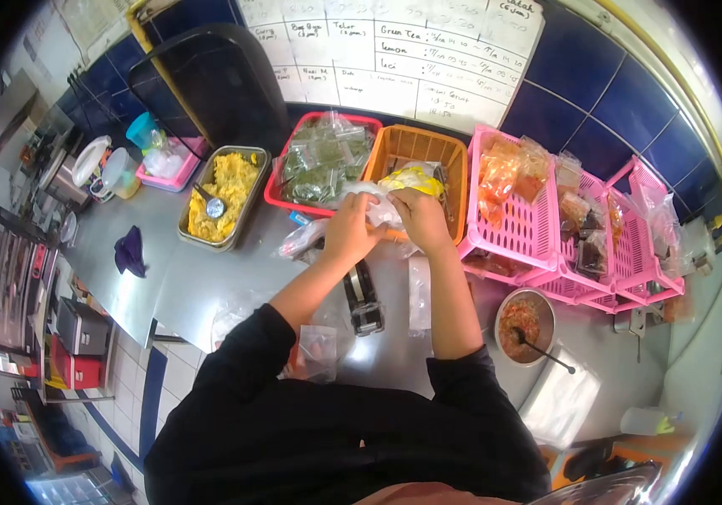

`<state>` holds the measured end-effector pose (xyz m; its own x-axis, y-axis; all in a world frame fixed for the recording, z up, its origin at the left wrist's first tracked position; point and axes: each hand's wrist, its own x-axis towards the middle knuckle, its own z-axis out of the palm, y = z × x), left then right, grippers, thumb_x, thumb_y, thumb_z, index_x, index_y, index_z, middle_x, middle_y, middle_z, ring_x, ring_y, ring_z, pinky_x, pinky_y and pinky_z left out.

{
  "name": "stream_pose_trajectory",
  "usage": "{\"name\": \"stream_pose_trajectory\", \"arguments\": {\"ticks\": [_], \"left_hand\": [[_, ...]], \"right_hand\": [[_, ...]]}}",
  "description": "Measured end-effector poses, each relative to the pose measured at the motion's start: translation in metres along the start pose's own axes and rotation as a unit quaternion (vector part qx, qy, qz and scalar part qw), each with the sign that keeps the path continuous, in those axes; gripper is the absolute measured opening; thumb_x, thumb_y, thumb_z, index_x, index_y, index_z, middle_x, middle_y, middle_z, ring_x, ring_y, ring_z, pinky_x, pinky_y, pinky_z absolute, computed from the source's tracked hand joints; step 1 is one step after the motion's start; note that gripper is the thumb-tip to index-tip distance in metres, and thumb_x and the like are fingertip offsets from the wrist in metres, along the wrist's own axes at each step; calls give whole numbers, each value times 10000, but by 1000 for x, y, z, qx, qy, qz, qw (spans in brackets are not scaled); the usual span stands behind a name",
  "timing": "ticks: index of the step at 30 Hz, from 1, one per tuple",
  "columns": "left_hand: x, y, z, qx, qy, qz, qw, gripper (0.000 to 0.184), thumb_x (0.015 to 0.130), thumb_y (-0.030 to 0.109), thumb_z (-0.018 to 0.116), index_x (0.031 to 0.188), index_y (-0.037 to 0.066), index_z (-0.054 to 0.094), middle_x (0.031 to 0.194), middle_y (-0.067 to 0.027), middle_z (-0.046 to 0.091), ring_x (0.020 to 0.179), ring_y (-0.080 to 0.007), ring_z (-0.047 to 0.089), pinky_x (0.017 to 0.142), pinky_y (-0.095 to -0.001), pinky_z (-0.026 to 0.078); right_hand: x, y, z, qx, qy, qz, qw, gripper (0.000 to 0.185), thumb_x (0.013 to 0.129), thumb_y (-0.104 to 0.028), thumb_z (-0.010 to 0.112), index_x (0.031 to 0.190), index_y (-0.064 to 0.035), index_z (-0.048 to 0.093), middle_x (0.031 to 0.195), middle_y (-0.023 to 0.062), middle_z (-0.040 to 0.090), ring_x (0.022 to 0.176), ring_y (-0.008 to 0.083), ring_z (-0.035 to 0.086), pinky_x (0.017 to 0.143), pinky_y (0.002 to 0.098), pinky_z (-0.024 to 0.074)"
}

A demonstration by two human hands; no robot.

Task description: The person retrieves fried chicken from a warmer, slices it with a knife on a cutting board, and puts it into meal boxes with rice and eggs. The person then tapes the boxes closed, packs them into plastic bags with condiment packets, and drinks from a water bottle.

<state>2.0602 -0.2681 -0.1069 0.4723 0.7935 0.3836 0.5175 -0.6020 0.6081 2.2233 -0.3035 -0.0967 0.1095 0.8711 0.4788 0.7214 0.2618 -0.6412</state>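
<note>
Blue tiles (630,97) and a handwritten whiteboard (453,63) back the metal table (247,269) in the head view. Crumpled white plastic bag (381,210) sits between the two hands, above the front edges of a red basket (280,202) and an orange basket (415,143). Its long axis seems to run roughly left to right; which end is its mouth, I cannot tell. Left hand (352,225) and right hand (417,217) are close together, the grip of each closed on the plastic, fingers bent, forearms converging from below. A black tool (363,299) lies lengthwise below them. Pink baskets (522,240) and a metal bowl (500,337) stand to the right.
</note>
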Motion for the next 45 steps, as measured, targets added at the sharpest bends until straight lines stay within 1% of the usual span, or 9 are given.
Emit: {"name": "stream_pose_trajectory", "arguments": {"ticks": [10, 22, 26, 27, 28, 32, 38, 42, 45], "left_hand": [[6, 10, 32, -40, 77, 66, 994, 555, 649, 115, 751, 1145, 77, 506, 1048, -169, 489, 996, -352, 524, 838, -417, 455], [-4, 0, 33, -14, 66, 50, 996, 538, 674, 95, 731, 1165, 60, 513, 1097, -171, 499, 1032, -373, 525, 880, -426, 453], [-7, -19, 49, 87, 56, 187, 977, 252, 725, 142, 674, 963, 59, 661, 1026, -155, 596, 1032, -339, 553, 900, -423, 450], [-8, -15, 54, 171, -69, 57, 981, 188, 714, 195, 641, 860, 96, 707, 992, -137, 628, 1013, -314, 566, 947, -426, 417], [-9, -19, 55, 238, -68, 182, 952, 246, 687, 250, 641, 870, 103, 711, 999, -124, 628, 992, -288, 570, 965, -433, 388], [3, -3, 48, 196, -203, -39, 959, 306, 771, 329, 618, 976, 105, 659, 1060, -171, 598, 1046, -306, 538, 952, -442, 375], [-52, 39, -52, 259, -226, 7, 939, 644, 688, 410, 724, 1238, 135, 537, 1248, -106, 517, 1222, -325, 423, 1027, -543, 294], [-151, 58, -163, 401, -98, -100, 905, 798, 678, 432, 749, 1351, 137, 437, 1353, -137, 440, 1315, -384, 316, 967, -705, 243], [-212, 36, -178, 407, -1, -239, 882, 841, 700, 430, 738, 1403, 132, 384, 1387, -155, 400, 1328, -373, 322, 1022, -651, 245]], "right_hand": [[-1, 14, 3, 114, 156, 131, 972, 175, 766, -101, 698, 938, -74, 703, 739, 112, 644, 568, 188, 554, 566, 294, 447], [-10, 24, 8, 84, 49, 110, 989, 175, 814, -152, 680, 944, -35, 690, 715, 157, 643, 726, 264, 666, 683, 322, 500], [-16, 32, 14, 180, 118, 114, 970, 153, 853, -122, 648, 926, 9, 680, 781, 120, 665, 738, 178, 631, 706, 296, 492], [-18, 31, 9, 212, 116, 111, 964, 144, 863, -113, 640, 913, 16, 679, 809, 97, 673, 760, 152, 617, 727, 286, 489], [-16, 26, 3, 262, 112, 131, 950, 104, 876, -80, 619, 908, 2, 675, 869, 49, 667, 817, 139, 599, 774, 273, 475], [-15, 11, -18, 442, 262, 234, 826, 290, 948, -267, 498, 1120, -48, 578, 1130, 65, 570, 1023, 199, 539, 890, 341, 450], [-11, -67, -94, 580, 343, 245, 697, 558, 973, -413, 362, 1383, -36, 392, 1419, 127, 414, 1279, 298, 407, 1042, 403, 342], [-30, -89, -92, 605, 363, 121, 699, 508, 954, -385, 424, 1339, -53, 422, 1247, 96, 510, 1101, 229, 508, 975, 389, 419], [-39, -137, -79, 581, 317, 116, 741, 472, 930, -348, 447, 1299, -52, 441, 1195, 101, 525, 1066, 232, 518, 930, 388, 428]]}}
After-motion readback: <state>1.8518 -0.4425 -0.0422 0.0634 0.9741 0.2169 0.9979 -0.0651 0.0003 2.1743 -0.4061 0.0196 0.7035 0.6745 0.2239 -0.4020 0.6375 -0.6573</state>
